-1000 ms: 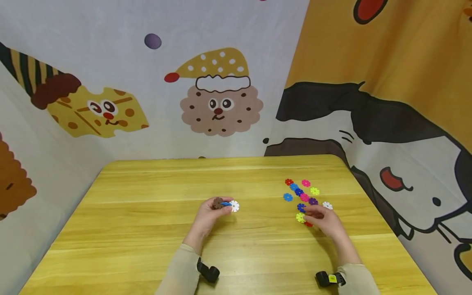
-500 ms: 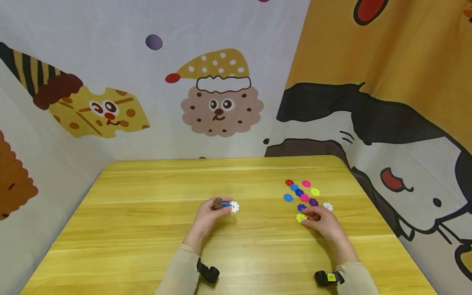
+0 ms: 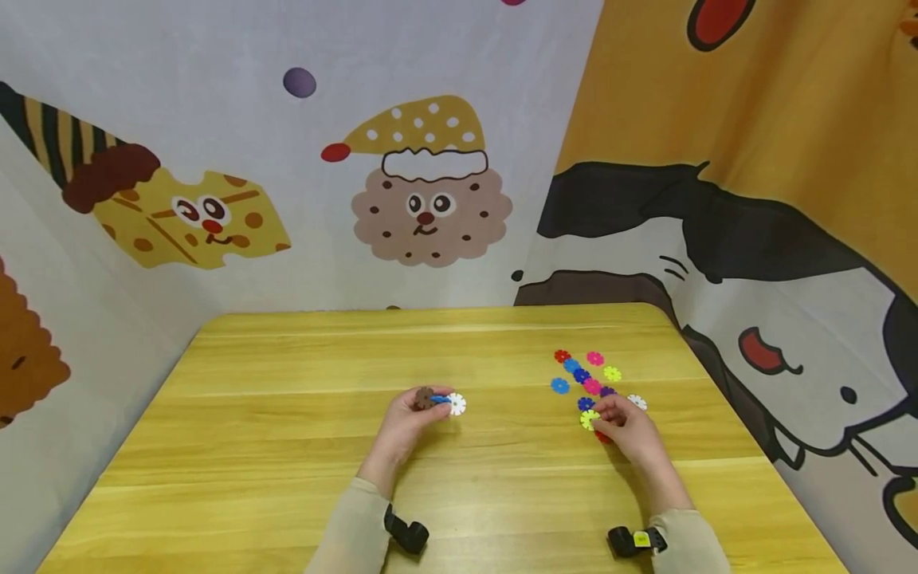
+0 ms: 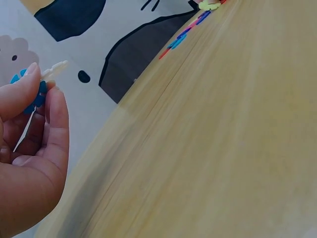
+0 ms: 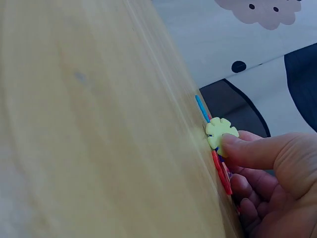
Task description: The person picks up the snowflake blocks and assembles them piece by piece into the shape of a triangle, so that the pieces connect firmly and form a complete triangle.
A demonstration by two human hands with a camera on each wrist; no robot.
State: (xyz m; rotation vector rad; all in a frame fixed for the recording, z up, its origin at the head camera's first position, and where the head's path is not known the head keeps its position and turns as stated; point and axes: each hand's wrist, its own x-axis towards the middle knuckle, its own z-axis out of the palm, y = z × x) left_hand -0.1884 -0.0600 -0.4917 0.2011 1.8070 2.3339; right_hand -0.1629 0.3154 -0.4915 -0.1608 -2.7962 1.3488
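Yellow and notched round its rim, one disc [image 3: 590, 420] is sitting at three o'clock from the middle of the wooden table [image 3: 287, 478], as the head camera is seeing it. The right hand [image 3: 631, 426] is pinching it by its edge, thumb and fingers closing on it with only its thickness between them; whether the disc is touching the wood, I cannot tell.

At nine o'clock from there, well apart, the left hand [image 3: 405, 418] is holding a small group between thumb and fingers, the grip narrowing to the pieces themselves: a brown disc [image 3: 425, 398], a blue piece [image 3: 440, 399] and a white disc [image 3: 457, 404], the white one pointing towards three o'clock.

Loose discs are lying about the right hand. Just beside the held yellow one, a dark blue disc [image 3: 586, 404] is resting at twelve o'clock, while a red disc [image 3: 602, 437] is showing partly at five, beneath the fingers. Near the hand, a purple disc [image 3: 608, 392] is peeking out at eleven and a second white disc [image 3: 637, 402] is lying at twelve. Farther off, between ten and eleven, a light blue disc [image 3: 560, 386] is lying apart.
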